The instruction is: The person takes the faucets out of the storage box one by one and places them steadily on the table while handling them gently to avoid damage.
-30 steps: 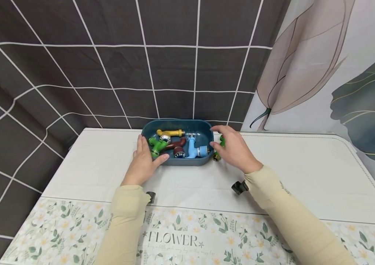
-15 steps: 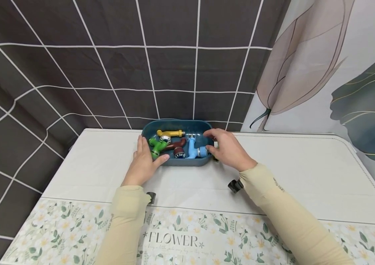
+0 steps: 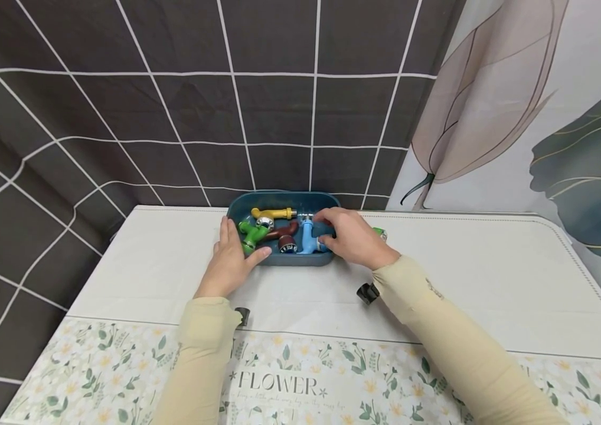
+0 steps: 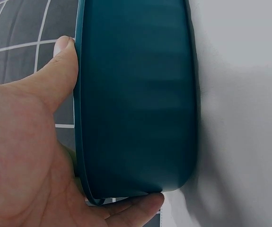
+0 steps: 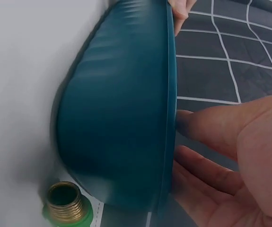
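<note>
Head view: oblong, round-cornered teal plastic basin (image 3: 300, 260) on the white cloth-covered table (image 3: 470, 277), at the far edge, close to the dark grey curtain with a white grid (image 3: 279, 106). Four faucets inside. Yellow faucet with a metal threaded end (image 3: 274, 213) along the far side; bright green faucet with a round chrome part (image 3: 255, 236) at the left end; dark red faucet with a ribbed round knob (image 3: 287, 243) in the middle; light blue faucet (image 3: 308, 239) toward the right, partly under fingers. Left hand (image 3: 228, 262) braced at the basin's left end: fingers straight along the outer wall, thumb extended over the near rim. Right hand (image 3: 356, 236) reaches over the right end, thumb and fingers bent and apart around the light blue faucet; whether it grips cannot be told. Second green faucet (image 3: 380, 233) on the table outside the basin, mostly hidden behind the right hand. Both forearms in cream sleeves (image 3: 454, 321).

Left wrist view: basin wall fills the middle. Left thumb against the rim, fingers extended against the end wall; a steadying touch, not a curled hold.

Right wrist view: right thumb and fingers at the rim, well parted, tips hidden behind it; contact with the light blue faucet out of sight. Second green faucet's brass threaded end beside the basin wall. Part of the left hand at the rim, top of view.
</note>
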The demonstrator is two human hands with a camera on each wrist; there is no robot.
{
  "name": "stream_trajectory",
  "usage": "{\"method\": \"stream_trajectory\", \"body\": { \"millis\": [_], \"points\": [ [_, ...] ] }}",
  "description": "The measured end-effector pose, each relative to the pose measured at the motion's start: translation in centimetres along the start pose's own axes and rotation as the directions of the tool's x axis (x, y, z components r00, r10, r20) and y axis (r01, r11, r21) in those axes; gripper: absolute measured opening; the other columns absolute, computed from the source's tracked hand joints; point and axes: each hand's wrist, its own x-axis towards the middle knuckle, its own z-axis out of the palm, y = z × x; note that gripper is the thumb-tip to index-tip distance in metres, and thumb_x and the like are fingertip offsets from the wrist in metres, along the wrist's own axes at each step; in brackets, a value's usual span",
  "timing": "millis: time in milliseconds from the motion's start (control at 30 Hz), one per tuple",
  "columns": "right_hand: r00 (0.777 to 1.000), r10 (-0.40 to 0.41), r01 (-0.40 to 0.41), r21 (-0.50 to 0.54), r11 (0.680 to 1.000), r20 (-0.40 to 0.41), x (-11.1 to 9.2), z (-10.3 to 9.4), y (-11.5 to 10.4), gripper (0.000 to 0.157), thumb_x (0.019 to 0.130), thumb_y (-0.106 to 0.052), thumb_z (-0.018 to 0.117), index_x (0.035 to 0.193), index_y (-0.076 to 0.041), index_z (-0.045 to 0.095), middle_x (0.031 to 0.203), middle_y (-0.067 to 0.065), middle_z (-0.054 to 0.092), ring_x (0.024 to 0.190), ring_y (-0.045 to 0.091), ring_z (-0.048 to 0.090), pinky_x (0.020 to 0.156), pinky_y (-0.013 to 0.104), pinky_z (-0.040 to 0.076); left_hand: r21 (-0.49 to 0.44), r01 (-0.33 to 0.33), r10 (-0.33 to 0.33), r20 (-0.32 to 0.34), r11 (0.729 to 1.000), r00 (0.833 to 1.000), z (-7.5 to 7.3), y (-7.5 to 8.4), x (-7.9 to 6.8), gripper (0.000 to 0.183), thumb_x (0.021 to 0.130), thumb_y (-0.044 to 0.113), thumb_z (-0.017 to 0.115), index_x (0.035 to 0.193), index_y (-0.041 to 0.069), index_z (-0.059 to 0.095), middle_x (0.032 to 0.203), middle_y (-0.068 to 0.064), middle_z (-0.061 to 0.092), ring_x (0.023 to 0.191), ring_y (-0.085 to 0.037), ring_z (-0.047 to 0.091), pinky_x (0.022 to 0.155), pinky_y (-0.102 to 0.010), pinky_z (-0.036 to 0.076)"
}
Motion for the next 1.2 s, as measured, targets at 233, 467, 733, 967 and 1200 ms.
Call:
{"method": "stream_trajectory", "body": {
  "millis": [233, 467, 733, 967, 1200],
  "points": [
    [0.997, -0.02, 0.026, -0.071, 0.997, 0.078, 0.8, 0.0, -0.2, 0.041, 0.089, -0.005, 0.075, 0.129, -0.002, 0.066, 0.126, 0.012, 0.067, 0.111, 0.029, 0.063, 0.094, 0.042, 0.053, 0.006, -0.005, 0.005, -0.003, 1.0, 1.0, -0.1, 0.0, 0.0, 0.11, 0.096, 0.057, 0.059, 0.157, -0.003, -0.009, 0.166, -0.013, -0.022, 0.15, -0.048, 0.008, 0.117, -0.057, 0.024],
    [0.986, 0.008, 0.017, -0.15, 0.989, 0.169, 1.5, 0.1, -0.7, 0.041, 0.091, -0.006, 0.074, 0.13, -0.002, 0.066, 0.13, 0.012, 0.065, 0.118, 0.026, 0.06, 0.099, 0.042, 0.051, 0.012, 0.002, -0.002, -0.004, 1.0, 1.0, 0.0, 0.0, 0.1, 0.11, 0.096, 0.057, 0.059, 0.158, -0.003, -0.009, 0.166, -0.013, -0.022, 0.15, -0.048, 0.009, 0.116, -0.058, 0.024],
    [0.963, 0.053, 0.001, -0.2, 0.98, 0.264, 2.5, 0.1, -0.9, 0.042, 0.092, -0.005, 0.072, 0.133, -0.002, 0.064, 0.135, 0.015, 0.062, 0.12, 0.027, 0.059, 0.099, 0.042, 0.051, 0.011, -0.005, 0.005, -0.002, 1.0, 1.0, 0.0, 0.0, 0.1, 0.109, 0.097, 0.057, 0.058, 0.157, -0.003, -0.009, 0.166, -0.015, -0.021, 0.15, -0.049, 0.008, 0.117, -0.058, 0.023],
    [0.957, 0.035, 0.039, -0.248, 0.968, 0.287, 3.4, 0.4, -0.6, 0.038, 0.089, -0.002, 0.073, 0.127, 0.001, 0.067, 0.123, 0.017, 0.068, 0.107, 0.026, 0.065, 0.092, 0.04, 0.054, 0.004, 0.01, -0.01, 0.004, 1.0, 1.0, 0.0, 0.0, 0.2, 0.11, 0.096, 0.058, 0.059, 0.158, -0.002, -0.01, 0.166, -0.013, -0.022, 0.15, -0.047, 0.007, 0.117, -0.058, 0.023],
    [0.954, 0.062, 0.021, -0.273, 0.962, 0.293, 3.8, 0.8, -0.2, 0.033, 0.089, -0.002, 0.072, 0.122, -0.001, 0.071, 0.119, 0.015, 0.07, 0.095, 0.023, 0.065, 0.089, 0.037, 0.055, 0.004, 0.007, -0.007, 0.0, 1.0, 1.0, 0.0, 0.0, 0.1, 0.11, 0.096, 0.056, 0.06, 0.158, -0.003, -0.009, 0.166, -0.013, -0.021, 0.15, -0.047, 0.008, 0.117, -0.057, 0.023]
  ]
}}
